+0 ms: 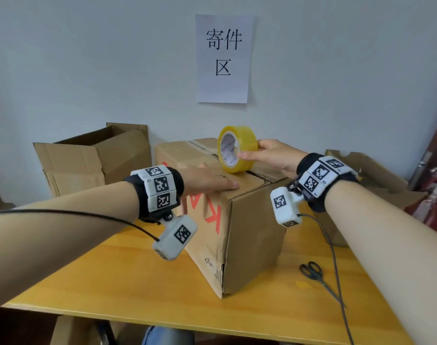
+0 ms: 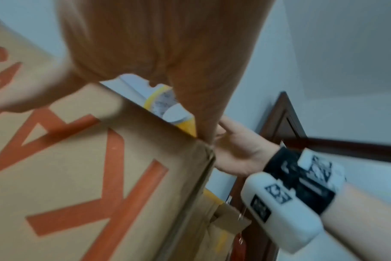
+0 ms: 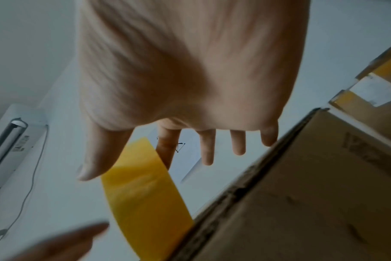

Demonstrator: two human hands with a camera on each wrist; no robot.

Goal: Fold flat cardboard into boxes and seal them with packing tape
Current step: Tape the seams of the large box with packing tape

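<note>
One box (image 1: 237, 220) is pressed flat-fingered by the left hand (image 1: 207, 179); the tape roll (image 1: 237, 149) is gripped upright on it by the right hand (image 1: 274, 155).

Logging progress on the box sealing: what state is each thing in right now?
Middle box: flaps closed, seam untaped near the front.
Tape roll: on edge on the box, held by the right hand.
Left hand: flat, pressing the box top.
Back-left box: open.
Scissors: closed, on the table.
</note>
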